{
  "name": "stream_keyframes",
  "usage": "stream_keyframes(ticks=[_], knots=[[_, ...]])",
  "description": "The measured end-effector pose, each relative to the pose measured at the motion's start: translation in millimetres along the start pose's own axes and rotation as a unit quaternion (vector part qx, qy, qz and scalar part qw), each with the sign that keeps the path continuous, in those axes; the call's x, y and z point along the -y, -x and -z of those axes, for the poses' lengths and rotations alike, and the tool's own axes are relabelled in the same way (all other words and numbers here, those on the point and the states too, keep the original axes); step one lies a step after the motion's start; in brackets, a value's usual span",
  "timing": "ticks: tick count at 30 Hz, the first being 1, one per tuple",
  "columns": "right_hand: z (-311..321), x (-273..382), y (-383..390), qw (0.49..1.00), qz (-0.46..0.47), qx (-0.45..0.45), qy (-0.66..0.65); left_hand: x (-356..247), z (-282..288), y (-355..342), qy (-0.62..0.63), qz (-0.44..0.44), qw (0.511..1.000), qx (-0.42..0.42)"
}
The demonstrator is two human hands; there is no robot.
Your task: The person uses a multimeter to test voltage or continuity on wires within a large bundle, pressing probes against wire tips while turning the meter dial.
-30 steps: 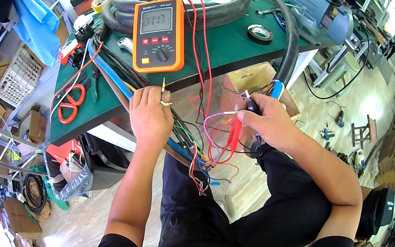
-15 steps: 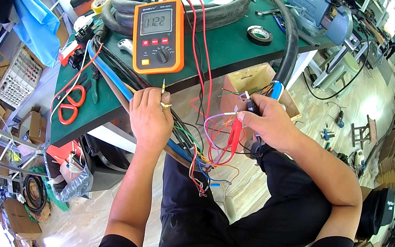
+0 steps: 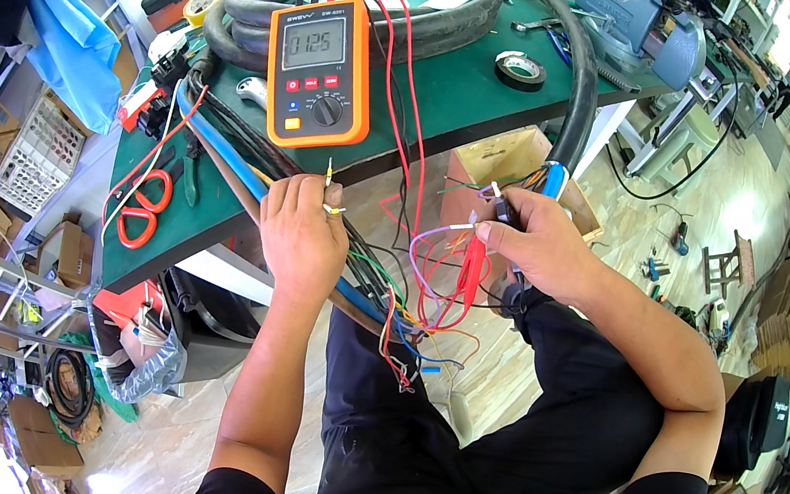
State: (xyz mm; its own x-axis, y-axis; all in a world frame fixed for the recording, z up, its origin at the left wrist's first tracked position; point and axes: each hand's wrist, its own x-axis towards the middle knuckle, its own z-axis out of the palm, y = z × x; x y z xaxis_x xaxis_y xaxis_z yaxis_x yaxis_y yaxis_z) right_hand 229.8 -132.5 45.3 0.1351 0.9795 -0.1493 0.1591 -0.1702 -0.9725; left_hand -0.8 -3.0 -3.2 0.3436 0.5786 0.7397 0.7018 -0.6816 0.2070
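Note:
My left hand [image 3: 303, 239] is closed on thin wires whose yellow-tipped ends [image 3: 329, 179] stick out past the fingers. To the right, my right hand [image 3: 541, 247] pinches a purple wire [image 3: 428, 239] with a white sleeve, together with a red test clip [image 3: 471, 270]. A black clip [image 3: 503, 210] shows at its fingers; its grip is partly hidden. Above and between the hands, an orange handheld meter [image 3: 323, 75] lies on the green bench, with red leads [image 3: 411, 118] and black leads running down from it. Loose thin multicoloured wires [image 3: 401, 329] hang between my forearms.
A thick black cable [image 3: 581, 91] coils over the green bench [image 3: 453, 119] and bends down at the right. Red-handled scissors [image 3: 145, 212] and black tape [image 3: 520, 71] lie on the bench. A bench vise [image 3: 638, 29] stands at the back right, and a wooden box [image 3: 498, 160] below the edge.
The reading on the meter's screen has changed, and a small blue light now shows on its front. My hands have hardly moved and keep their hold.

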Motion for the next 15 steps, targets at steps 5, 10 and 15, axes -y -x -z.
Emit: stream_keyframes(ticks=[5,10,15], knots=[[0.3,0.2,0.1,1.0,0.002,0.003,0.0,1.0,-0.7,0.0,0.002,0.0,1.0,0.002],[1.1,-0.9,-0.2,1.0,0.001,0.007,-0.002,-0.9,-1.0,-0.7,0.025,-0.001,0.999,-0.02],[0.3,3.6,0.9,1.0,-0.017,0.016,-0.016,-0.2,-1.0,0.2,0.021,0.003,1.0,-0.018]])
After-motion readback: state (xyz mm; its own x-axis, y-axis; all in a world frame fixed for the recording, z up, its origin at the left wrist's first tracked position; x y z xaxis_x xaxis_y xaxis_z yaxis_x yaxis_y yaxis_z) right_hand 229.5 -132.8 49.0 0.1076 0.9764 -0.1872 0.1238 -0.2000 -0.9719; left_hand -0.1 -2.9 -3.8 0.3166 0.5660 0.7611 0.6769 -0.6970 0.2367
